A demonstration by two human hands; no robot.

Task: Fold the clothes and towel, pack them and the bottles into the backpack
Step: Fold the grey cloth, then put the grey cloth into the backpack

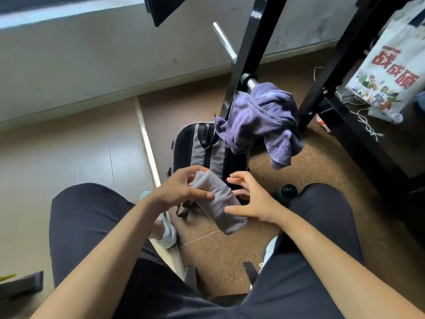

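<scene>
L hand (181, 189) fingers (193, 170) pinch folded grey cloth (220, 203) in front of backpack (197, 148). R hand (250, 201) fingers loose, thumb touching cloth. Risk: one-sided grip, fold unfurls before it's packed. Towel (259, 118) on bar, unfolded. Bottle (287, 191) on floor by R knee.

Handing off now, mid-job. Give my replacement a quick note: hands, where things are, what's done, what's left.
Hands: left hand grips the folded grey cloth; right hand is open, thumb against the cloth.
Things: the backpack stands on the floor between the feet; the purple towel hangs unfolded over the barbell; a dark bottle sits by the right knee.
Done: grey cloth folded.
Left: pack it, fold and pack the towel, pack the bottle.
</scene>
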